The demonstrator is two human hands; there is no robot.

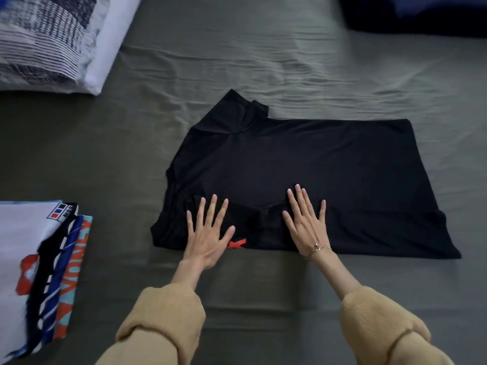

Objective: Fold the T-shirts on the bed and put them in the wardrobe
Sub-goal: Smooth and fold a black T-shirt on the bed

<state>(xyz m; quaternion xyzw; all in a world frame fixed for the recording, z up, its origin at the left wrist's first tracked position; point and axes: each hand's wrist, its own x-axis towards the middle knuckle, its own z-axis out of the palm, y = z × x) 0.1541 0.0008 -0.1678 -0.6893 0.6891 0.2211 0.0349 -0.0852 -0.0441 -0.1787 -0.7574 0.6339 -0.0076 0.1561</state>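
Both hands lie flat with fingers spread on a black T-shirt [303, 177] that is laid out across the bed [237, 61]. The left hand [208, 233] presses on the folded-in part near the shirt's near edge, just beside a small red mark [237, 243] on that edge. The right hand [305, 222] presses a little to its right, also near the near edge, with a thin bracelet [320, 248] at the wrist. Neither hand pinches or grips cloth; they look to be smoothing or holding a fold down. Tan fleece sleeves [163, 320] cover both forearms.

The shirt seems partly folded: one side is turned in under the hands, while a sleeve or shoulder part sticks out at the far left corner and the body lies long toward the right. I judge at least one or two more folds are left on this one.

To the left, near the bed's edge, sits a stack of folded T-shirts [42, 267], so several are done. Dark blue cloth [421, 14] lies at the far right corner; whether it is more shirts I cannot tell. A patterned pillow [52, 40] is at the far left. No wardrobe is in view, so putting away appears not yet begun.
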